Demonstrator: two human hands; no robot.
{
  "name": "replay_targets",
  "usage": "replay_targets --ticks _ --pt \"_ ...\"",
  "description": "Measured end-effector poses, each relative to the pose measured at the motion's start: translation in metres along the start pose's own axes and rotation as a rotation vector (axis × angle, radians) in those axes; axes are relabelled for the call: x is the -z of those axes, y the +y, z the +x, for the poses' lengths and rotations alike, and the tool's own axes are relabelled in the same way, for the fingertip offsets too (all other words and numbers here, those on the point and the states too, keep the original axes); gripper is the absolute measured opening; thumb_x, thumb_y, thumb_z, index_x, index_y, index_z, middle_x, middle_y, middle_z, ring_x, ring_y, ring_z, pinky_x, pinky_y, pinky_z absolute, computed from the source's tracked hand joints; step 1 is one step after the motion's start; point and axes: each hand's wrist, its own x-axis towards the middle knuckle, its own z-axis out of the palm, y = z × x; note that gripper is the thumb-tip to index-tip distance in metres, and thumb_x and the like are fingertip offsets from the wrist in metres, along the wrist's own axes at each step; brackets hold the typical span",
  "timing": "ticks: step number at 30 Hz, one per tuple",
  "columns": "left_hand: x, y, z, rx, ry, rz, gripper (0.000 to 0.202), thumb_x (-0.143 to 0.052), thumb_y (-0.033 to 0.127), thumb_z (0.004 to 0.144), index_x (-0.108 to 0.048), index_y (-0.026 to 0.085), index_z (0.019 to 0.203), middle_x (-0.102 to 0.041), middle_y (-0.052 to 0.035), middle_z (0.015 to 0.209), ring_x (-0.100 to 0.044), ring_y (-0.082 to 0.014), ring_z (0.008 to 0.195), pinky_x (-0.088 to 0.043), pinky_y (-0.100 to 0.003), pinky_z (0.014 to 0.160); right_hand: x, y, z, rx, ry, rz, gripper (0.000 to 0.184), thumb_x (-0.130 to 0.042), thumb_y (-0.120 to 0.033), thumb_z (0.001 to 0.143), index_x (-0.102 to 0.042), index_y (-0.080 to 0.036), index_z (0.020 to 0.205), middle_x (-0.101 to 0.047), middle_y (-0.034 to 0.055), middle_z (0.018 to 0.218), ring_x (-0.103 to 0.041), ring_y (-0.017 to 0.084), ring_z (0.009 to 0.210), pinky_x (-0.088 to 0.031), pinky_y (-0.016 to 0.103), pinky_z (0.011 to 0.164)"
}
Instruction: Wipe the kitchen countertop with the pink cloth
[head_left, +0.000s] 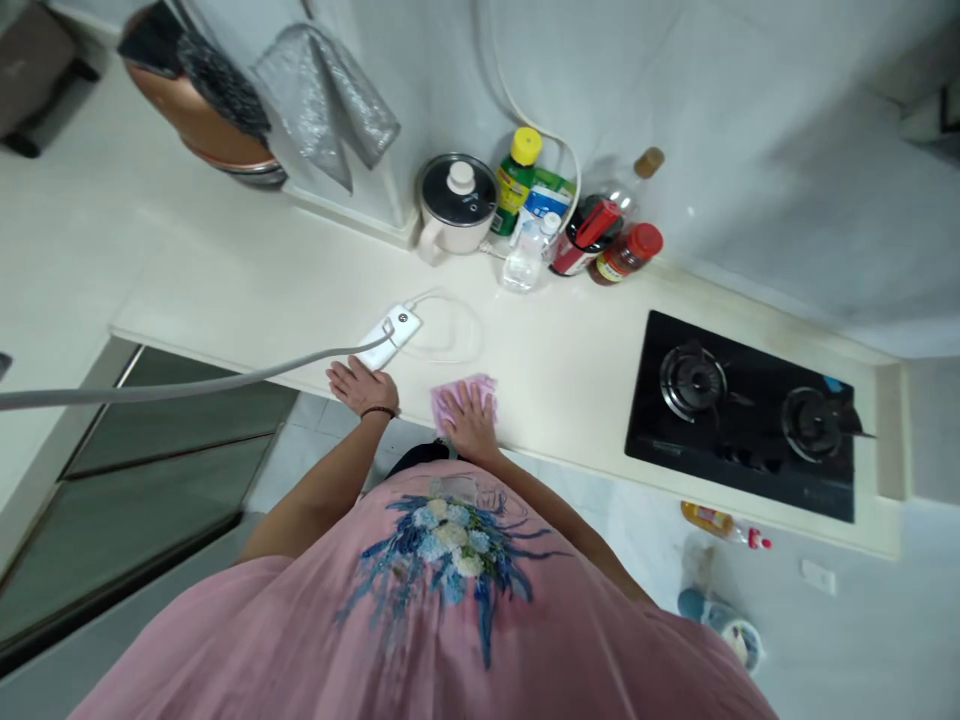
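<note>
My right hand (471, 422) lies flat on a pink cloth (442, 408) near the counter's front edge, its fingers stretched out and slightly spread. To its left, my left hand (364, 387) rests open on the counter edge, fingers extended, with a dark bracelet (378, 411) round the wrist. Just beyond those fingertips is a white power bank-like device (381, 338) with a round dark mark. A thin white cord (450, 361) loops from its far end, and a grey cable (247, 378) passes over it from the left.
Along the wall stand a lidded pot (459, 205), a yellow-capped green bottle (514, 180), a clear bottle (527, 258) and red-topped jars (626, 255). A black two-burner gas stove (739, 410) is set into the pale counter (555, 350) at right. Bottles (712, 520) stand on the floor below.
</note>
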Motion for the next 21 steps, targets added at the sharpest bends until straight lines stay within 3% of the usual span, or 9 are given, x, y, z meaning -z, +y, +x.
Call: replay_targets --ticks 3,5,10,13,16,21 --pt "0.000 0.001 -0.001 0.002 0.007 0.009 0.075 -0.050 0.027 0.094 -0.038 0.005 0.165 -0.021 -0.0279 0.177 -0.009 -0.0400 0.168 -0.007 -0.064 0.135 0.004 0.009 -0.004 0.102 -0.010 0.019 0.065 -0.048 -0.045 0.109 -0.033 -0.037 0.171 -0.022 0.0023 0.182 -0.013 0.033 0.168 -0.007 0.064 0.134" --pt "0.002 0.003 -0.002 0.005 0.007 0.018 0.075 -0.049 0.027 0.094 -0.037 0.006 0.165 -0.021 -0.0276 0.177 -0.010 -0.0398 0.168 -0.008 -0.064 0.135 0.008 0.035 -0.024 0.035 -0.019 0.009 0.063 -0.047 -0.045 0.109 -0.034 -0.038 0.171 -0.022 0.0016 0.182 -0.013 0.032 0.168 -0.007 0.063 0.134" --pt "0.007 0.008 -0.004 0.007 0.009 0.044 0.074 -0.047 0.028 0.095 -0.038 0.006 0.164 -0.023 -0.0279 0.176 -0.013 -0.0407 0.167 -0.011 -0.064 0.134 0.019 0.135 -0.109 -0.448 -0.059 -0.078 0.063 -0.039 -0.045 0.110 -0.032 -0.035 0.172 -0.016 0.0044 0.183 -0.011 0.035 0.168 -0.014 0.065 0.132" --pt "0.007 0.009 -0.005 0.009 0.030 0.058 0.074 -0.048 0.030 0.095 -0.039 0.006 0.164 -0.026 -0.0290 0.175 -0.015 -0.0421 0.166 -0.013 -0.065 0.134 0.024 0.181 -0.151 -0.723 -0.029 -0.094 0.066 -0.033 -0.043 0.110 -0.025 -0.031 0.174 -0.012 0.0069 0.184 -0.009 0.033 0.168 -0.019 0.064 0.131" --pt "0.006 0.009 -0.005 -0.008 0.041 0.072 0.073 -0.048 0.031 0.096 -0.038 0.006 0.164 -0.026 -0.0294 0.175 -0.016 -0.0431 0.166 -0.014 -0.067 0.132 0.024 0.199 -0.166 -0.905 0.054 -0.048 0.067 -0.027 -0.044 0.110 -0.023 -0.028 0.175 -0.014 0.0100 0.183 -0.008 0.033 0.168 -0.020 0.067 0.129" --pt "0.008 0.004 -0.006 -0.045 0.004 0.122 0.073 -0.043 0.031 0.100 -0.030 0.002 0.165 -0.019 -0.0331 0.175 -0.013 -0.0473 0.165 -0.012 -0.069 0.131 0.020 0.199 -0.144 -1.012 0.092 0.009 0.070 -0.027 -0.048 0.110 -0.019 -0.026 0.176 -0.013 0.0133 0.183 -0.009 0.038 0.167 -0.019 0.072 0.128"
